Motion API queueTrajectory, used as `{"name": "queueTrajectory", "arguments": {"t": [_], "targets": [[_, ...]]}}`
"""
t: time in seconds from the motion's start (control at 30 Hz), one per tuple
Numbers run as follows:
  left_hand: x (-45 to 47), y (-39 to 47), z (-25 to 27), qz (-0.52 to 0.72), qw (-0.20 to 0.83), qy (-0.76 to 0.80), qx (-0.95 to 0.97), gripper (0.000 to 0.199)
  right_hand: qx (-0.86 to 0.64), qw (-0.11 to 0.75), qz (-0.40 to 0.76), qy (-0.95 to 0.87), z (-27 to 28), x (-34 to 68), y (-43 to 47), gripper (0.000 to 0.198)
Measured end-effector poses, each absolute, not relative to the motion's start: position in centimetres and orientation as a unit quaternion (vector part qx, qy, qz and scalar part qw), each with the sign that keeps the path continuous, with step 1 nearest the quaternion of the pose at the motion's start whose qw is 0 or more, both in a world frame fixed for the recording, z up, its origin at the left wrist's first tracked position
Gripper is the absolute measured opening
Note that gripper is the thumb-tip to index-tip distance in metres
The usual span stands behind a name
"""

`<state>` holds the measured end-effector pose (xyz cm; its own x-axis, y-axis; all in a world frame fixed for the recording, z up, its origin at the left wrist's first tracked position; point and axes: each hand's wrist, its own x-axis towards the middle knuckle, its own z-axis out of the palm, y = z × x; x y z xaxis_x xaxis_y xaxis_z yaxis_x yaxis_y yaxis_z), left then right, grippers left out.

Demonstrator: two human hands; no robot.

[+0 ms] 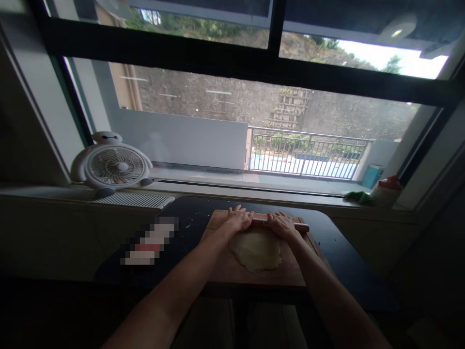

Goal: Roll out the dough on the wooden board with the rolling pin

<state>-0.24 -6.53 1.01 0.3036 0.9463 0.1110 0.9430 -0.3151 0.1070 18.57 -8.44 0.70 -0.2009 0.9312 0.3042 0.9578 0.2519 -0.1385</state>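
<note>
A wooden rolling pin (260, 222) lies across the far edge of a flattened sheet of dough (256, 249). My left hand (240, 219) rests over the pin's left part, and its palm hides that end. Toward the right end, my right hand (281, 224) is curved over the pin, whose tip sticks out past it. Both hands press from above with fingers bent over the wood. The dough is pale, roughly round and uneven at its near edge. Under it is a wooden board (221, 271).
The board sits on a dark table (348, 271). A blurred-out item (150, 242) lies at the table's left. On the window ledge stand a white fan (118, 165), a green cloth (358, 197) and a white container with a reddish top (387, 191).
</note>
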Motion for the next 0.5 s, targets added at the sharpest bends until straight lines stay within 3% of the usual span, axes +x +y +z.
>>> {"name": "queueTrajectory", "arguments": {"t": [0.27,0.5], "targets": [[-2.2,-15.5,-0.1,0.195,-0.11,0.473,0.852,0.039,-0.579,0.188,-0.112,-0.785,-1.9,19.7,-18.7,0.051],[-2.8,-16.7,-0.4,0.201,-0.126,0.477,0.846,0.037,-0.564,0.171,-0.098,-0.802,-0.2,20.2,-18.2,0.04]]}}
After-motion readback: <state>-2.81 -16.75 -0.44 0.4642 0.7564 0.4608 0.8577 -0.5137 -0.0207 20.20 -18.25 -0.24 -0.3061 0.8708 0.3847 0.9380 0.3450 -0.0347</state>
